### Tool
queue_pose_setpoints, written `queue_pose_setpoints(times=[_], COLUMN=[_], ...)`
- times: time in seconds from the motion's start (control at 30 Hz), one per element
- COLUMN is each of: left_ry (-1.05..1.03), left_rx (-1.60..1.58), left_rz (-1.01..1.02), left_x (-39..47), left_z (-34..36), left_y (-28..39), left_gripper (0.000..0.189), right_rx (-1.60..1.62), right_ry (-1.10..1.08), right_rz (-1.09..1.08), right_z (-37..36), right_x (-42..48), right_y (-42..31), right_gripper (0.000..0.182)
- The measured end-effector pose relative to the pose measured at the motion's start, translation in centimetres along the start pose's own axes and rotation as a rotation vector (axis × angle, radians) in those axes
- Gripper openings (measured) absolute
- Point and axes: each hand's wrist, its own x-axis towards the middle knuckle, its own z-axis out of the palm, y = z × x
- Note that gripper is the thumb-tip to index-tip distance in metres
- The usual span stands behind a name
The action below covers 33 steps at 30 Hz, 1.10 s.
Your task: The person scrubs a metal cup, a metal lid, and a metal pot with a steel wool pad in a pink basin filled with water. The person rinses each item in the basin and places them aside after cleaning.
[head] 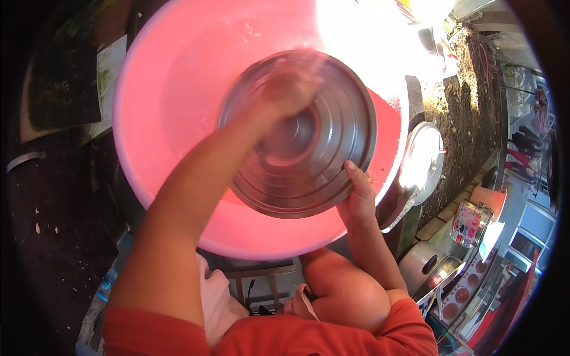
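A round stainless-steel lid (340, 129) with concentric ridges is held over a large pink plastic basin (147, 111). My right hand (361, 191) grips its lower right rim, thumb on the upper face. Across the lid's upper part lies my left hand (291, 86), blurred by motion. Its fingers cannot be made out, nor whether a cloth or pad is in them. The left forearm covers part of the lid's left side. Bright glare washes out the upper right of the basin.
Right of the basin is a white lid or basin (423, 155). Farther right are a metal pot (416, 264), a clear jar (470, 222) with a printed label and an orange container (490, 198). A dark surface (58, 204) extends on the left.
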Motion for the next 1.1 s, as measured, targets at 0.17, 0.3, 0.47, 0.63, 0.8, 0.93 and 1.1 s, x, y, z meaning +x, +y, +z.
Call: queue_pose_setpoints(times=[0.17, 0.3, 0.47, 0.63, 0.8, 0.93, 1.1], left_ry=[0.222, 0.016, -0.075, -0.055, 0.061, 0.143, -0.082], left_rx=[0.102, 0.078, 0.009, 0.099, 0.306, 0.111, 0.128], left_rz=[-0.096, 0.105, 0.352, 0.123, -0.168, -0.198, 0.153], left_x=[-7.1, -13.0, -7.8, 0.2, -2.5, -10.7, -13.7], left_z=[-1.1, 2.4, 2.9, 1.6, -3.0, -0.2, 2.9], left_y=[-6.2, 2.6, 9.9, 3.6, -6.2, -6.8, 3.2], left_gripper=[0.056, 0.061, 0.049, 0.047, 0.053, 0.068, 0.068], right_rx=[0.154, 0.222, 0.220, 0.050, 0.090, 0.163, 0.247], right_ry=[0.108, 0.139, 0.095, 0.029, 0.009, 0.044, 0.122], right_rz=[-0.049, -0.073, -0.009, 0.097, 0.032, 0.001, -0.033], right_z=[0.6, 0.2, 0.5, -0.4, -0.5, -0.6, -0.3], right_x=[1.3, 2.6, 2.3, 1.0, 0.8, 2.9, 3.6], right_y=[-1.9, -1.6, 0.0, 1.5, 0.2, -0.7, -0.3], right_gripper=[0.041, 0.048, 0.052, 0.050, 0.050, 0.052, 0.055])
